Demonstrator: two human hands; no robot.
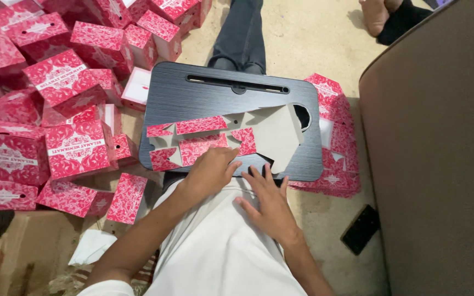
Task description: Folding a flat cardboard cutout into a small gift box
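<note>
Red-and-white patterned cardboard lies flat on a small dark lap table (193, 93) — an unfolded box blank (231, 140), printed flaps toward the table's left edge and its plain grey inside face turned up toward the right edge. The blank covers the near half of the table and reaches over a round cut-out near the right edge. Along the far edge runs a long narrow slot (238, 85).

At the near edge the left hand (210, 170) rests on the blank, fingers curled down onto a red flap, pressing rather than gripping. Just beside it, the right hand (270, 205) lies flat with fingers spread wide, its fingertips at the table's near edge and touching the blank's grey corner; it holds nothing. Both forearms come up over a white shirt (220, 252).

Left of the table, on the floor, folded red boxes (67, 109) are heaped — many of them, some upright, some tipped. Under the table's right edge sits a stack of flat blanks (333, 142) in the same print. A black phone (361, 229) lies on the floor near the right forearm, beside a brown padded seat (440, 153). Beyond the far edge a leg in dark trousers (242, 35) stretches out, and another person's foot (377, 13) shows at the top.
</note>
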